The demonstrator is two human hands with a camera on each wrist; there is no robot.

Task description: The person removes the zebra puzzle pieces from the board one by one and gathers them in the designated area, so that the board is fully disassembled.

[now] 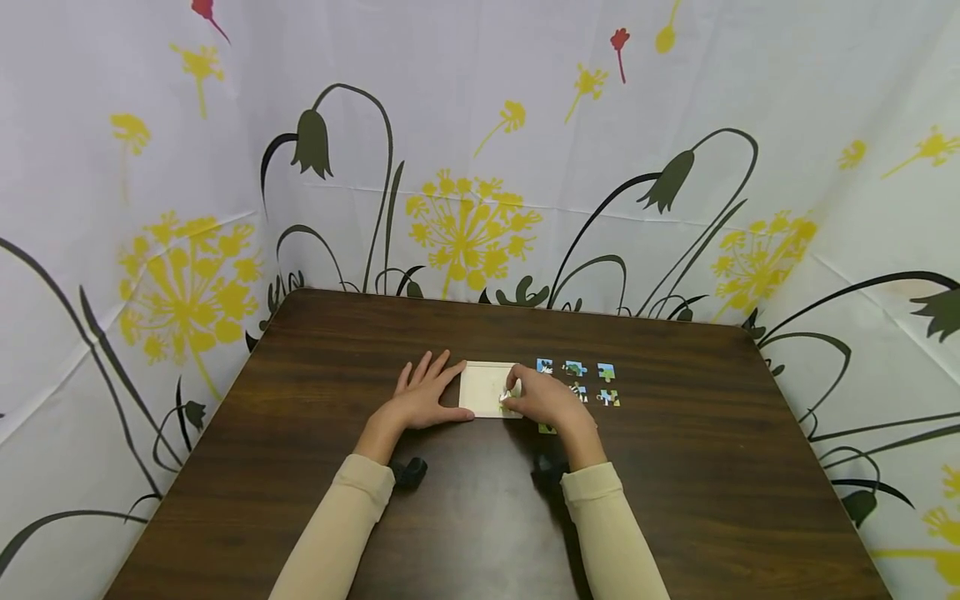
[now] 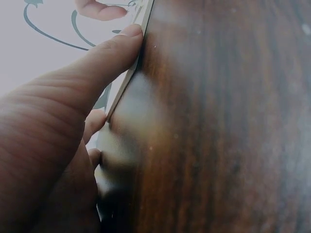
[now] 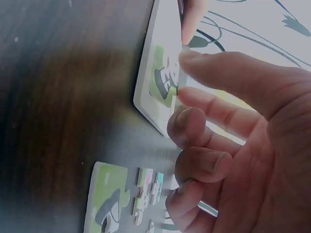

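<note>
A pale wooden puzzle tray (image 1: pixel 480 385) lies flat on the table between the two hands. My left hand (image 1: pixel 422 402) rests at its left side with the fingers spread. In the left wrist view the left thumb (image 2: pixel 114 51) touches the tray's near edge. Over the tray's right part, my right hand (image 1: pixel 551 400) pinches a green and white jigsaw piece (image 3: pixel 160 80) between thumb and index finger. The piece lies low against the tray surface; whether it lies fully flat I cannot tell. The right hand's other fingers are curled.
Several loose jigsaw pieces (image 1: pixel 606 372) lie in rows right of the tray, some partly hidden by the right hand. One green piece (image 3: pixel 109 187) lies nearest in the right wrist view. The dark wooden table (image 1: pixel 705 467) ends at a flowered curtain (image 1: pixel 465 100).
</note>
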